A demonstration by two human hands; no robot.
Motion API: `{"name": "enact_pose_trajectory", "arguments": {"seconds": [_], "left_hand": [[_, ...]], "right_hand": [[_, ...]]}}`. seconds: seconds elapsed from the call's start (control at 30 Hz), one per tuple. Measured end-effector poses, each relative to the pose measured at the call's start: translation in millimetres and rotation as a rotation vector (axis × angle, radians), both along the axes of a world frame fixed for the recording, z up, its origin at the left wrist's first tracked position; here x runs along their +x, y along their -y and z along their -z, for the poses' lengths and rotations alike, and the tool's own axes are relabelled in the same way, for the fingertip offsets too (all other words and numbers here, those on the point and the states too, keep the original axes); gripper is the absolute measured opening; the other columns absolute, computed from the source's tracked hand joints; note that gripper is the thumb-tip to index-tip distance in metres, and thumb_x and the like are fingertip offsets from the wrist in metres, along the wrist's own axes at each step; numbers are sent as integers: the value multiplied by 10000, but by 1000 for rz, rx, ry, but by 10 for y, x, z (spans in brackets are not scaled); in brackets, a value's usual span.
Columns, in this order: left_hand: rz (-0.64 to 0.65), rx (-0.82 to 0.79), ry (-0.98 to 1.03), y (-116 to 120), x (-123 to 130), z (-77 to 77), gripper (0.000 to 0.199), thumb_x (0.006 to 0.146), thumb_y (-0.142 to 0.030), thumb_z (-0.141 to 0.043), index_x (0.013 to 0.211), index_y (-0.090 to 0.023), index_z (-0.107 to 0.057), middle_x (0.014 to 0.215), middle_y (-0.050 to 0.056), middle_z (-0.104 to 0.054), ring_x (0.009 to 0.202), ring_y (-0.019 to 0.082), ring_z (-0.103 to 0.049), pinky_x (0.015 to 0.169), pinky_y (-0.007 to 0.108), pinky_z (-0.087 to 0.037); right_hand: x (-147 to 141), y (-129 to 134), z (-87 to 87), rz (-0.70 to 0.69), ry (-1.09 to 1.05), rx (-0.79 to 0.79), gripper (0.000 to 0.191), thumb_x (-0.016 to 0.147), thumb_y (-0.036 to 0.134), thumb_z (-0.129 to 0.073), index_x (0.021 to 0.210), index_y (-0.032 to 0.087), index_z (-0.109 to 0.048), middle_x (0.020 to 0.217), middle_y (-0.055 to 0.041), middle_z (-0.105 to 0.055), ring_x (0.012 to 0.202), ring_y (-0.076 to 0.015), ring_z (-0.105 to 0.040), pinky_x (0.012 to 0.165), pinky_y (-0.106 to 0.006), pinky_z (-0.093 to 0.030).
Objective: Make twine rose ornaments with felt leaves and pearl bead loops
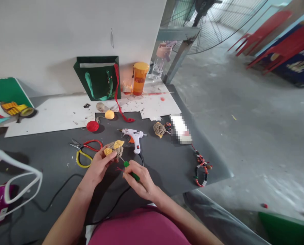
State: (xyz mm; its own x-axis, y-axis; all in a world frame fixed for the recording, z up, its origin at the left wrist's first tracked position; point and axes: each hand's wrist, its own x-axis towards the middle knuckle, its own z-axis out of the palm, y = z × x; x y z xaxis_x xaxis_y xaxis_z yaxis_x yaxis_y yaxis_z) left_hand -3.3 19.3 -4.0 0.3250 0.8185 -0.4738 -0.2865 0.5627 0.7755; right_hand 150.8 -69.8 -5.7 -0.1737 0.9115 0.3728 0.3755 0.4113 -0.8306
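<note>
My left hand (99, 166) is closed round a grey-beige crocheted flower (119, 150) with yellow leaf-like points. In my right hand (140, 178) is a thin metal crochet hook with a green handle (127, 164); its shaft reaches to the flower's lower edge. Whether the tip is inside the stitches cannot be made out. Short red strands (119, 169) stick out beside the right fingers. A white glue gun (134, 136) lies just beyond the hands. Left of the flower rest scissors (84, 152) with one red and one yellow handle loop.
Behind are a red yarn ball (92, 126), a yellow ball (109, 114), a dark green gift bag (98, 80) and an orange cup (139, 80). Rightward lie another crocheted flower (159, 129), a blurred-out phone-like object (180, 129) and beaded strings (201, 170). Black cord (121, 195) crosses the table.
</note>
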Motion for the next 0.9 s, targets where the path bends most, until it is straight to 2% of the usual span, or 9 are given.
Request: {"name": "enact_pose_trajectory", "arguments": {"seconds": [0.13, 0.2, 0.3, 0.43, 0.53, 0.6, 0.7, 0.9], "left_hand": [[72, -106, 55, -11, -39, 22, 306, 572, -291, -868, 755, -140, -675, 645, -4, -645, 529, 91, -586, 540, 197, -505], [106, -143, 68, -21, -60, 32, 300, 567, -298, -871, 729, -136, -677, 625, 0, -644, 519, 93, -587, 538, 197, -511], [76, -122, 86, -17, -59, 27, 310, 568, -254, -871, 798, -138, -697, 726, 21, -688, 603, 112, -624, 597, 212, -538], [14, -79, 157, 18, -15, -14, 336, 665, -208, -801, 982, -170, -696, 917, 41, -710, 742, 141, -655, 689, 255, -561], [9, -27, 177, 34, -1, -53, 531, 714, -150, -748, 1218, -236, -605, 1073, 40, -683, 792, 136, -654, 705, 257, -559], [3, -3, 166, 42, -5, -74, 615, 725, -143, -737, 1298, -262, -546, 1046, 33, -682, 764, 125, -648, 691, 249, -552], [12, 36, 137, 55, -18, -91, 635, 737, -160, -733, 1326, -272, -522, 973, 21, -680, 696, 103, -626, 667, 239, -540], [23, 98, 14, 62, -45, -103, 542, 720, -196, -748, 1243, -211, -608, 985, 39, -670, 724, 111, -594, 649, 236, -520]], "right_hand": [[-25, -40, 12, -28, 157, 157, 138, 900, 128, -444, 792, 205, -481, 671, 4, -445, 594, -144, -424, 546, -267, -342], [-27, -59, 21, -45, 154, 171, 138, 899, 120, -445, 795, 206, -475, 674, 3, -449, 598, -144, -425, 550, -265, -345], [-21, -53, 25, -44, 28, 89, 134, 909, 122, -447, 806, 206, -469, 693, 3, -448, 620, -136, -438, 554, -250, -353], [-9, -21, 35, -17, -46, 34, 147, 915, 108, -449, 809, 208, -464, 709, 1, -461, 644, -136, -436, 578, -251, -364], [-8, -18, 63, -33, -37, 59, 151, 910, 86, -453, 822, 209, -457, 724, -5, -477, 652, -138, -433, 590, -254, -372], [-14, -23, 86, -53, -5, 80, 155, 904, 76, -455, 826, 210, -457, 717, -4, -475, 652, -141, -436, 584, -253, -370], [-19, -33, 113, -62, 74, 112, 157, 899, 69, -451, 828, 208, -467, 711, -6, -475, 648, -143, -444, 571, -251, -365], [33, -70, 100, -89, 272, 191, 156, 905, 81, -446, 811, 197, -487, 682, -5, -460, 608, -144, -415, 546, -258, -339]]}}
